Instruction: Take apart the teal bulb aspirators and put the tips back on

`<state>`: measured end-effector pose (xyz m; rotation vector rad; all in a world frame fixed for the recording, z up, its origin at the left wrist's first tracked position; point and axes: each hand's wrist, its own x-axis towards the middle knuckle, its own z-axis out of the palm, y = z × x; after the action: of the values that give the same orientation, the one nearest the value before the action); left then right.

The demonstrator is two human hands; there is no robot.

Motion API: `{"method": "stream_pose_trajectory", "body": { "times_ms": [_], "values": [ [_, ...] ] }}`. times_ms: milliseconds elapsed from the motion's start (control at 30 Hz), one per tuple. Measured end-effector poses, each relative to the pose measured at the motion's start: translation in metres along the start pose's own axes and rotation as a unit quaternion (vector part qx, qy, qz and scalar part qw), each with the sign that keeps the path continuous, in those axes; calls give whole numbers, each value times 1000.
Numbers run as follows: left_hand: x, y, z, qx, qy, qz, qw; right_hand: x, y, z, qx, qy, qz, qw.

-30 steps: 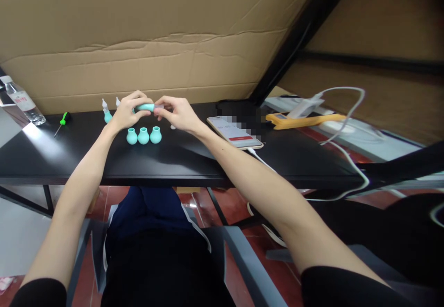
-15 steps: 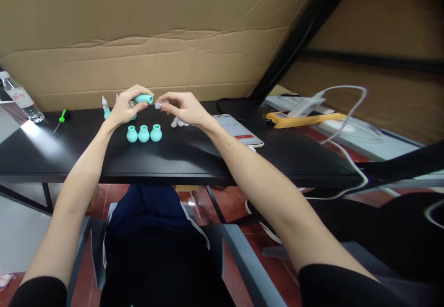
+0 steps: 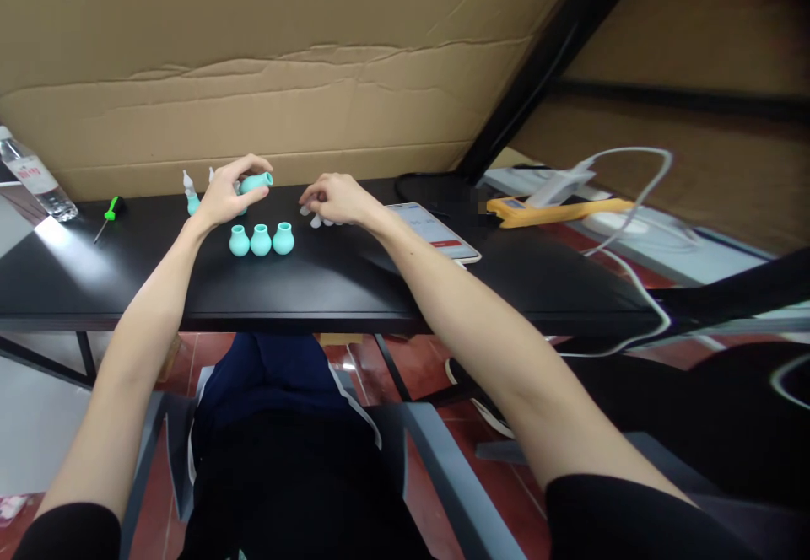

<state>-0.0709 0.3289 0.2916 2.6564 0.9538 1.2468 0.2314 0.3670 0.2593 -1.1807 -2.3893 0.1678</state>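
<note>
While your left hand held a teal bulb above the bench, your right hand rested low over small white tips.

Your left grip was clamped on the bulb, thumb below and fingers over its top, its neck pointing right; the bulb hung clear of the bench, behind a row of three teal bulbs that stood upright and side by side; your right fingers were curled together down at the white tips, though whether they pinched one I could not tell; two assembled pieces stood just left of your left hand; a phone lay near your right forearm; a green screwdriver and a water bottle sat far left.
</note>
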Motion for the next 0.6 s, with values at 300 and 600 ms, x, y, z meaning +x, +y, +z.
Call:
{"method": "stream_pose_trajectory", "body": {
  "times_ms": [300, 600],
  "values": [
    [0, 4, 1, 4, -13, -8, 1000, 1, -4, 9, 16, 36, 66, 997],
    [2, -3, 3, 2, -12, -10, 1000, 6, 2, 13, -10, 65, 93, 994]
  ]
}}
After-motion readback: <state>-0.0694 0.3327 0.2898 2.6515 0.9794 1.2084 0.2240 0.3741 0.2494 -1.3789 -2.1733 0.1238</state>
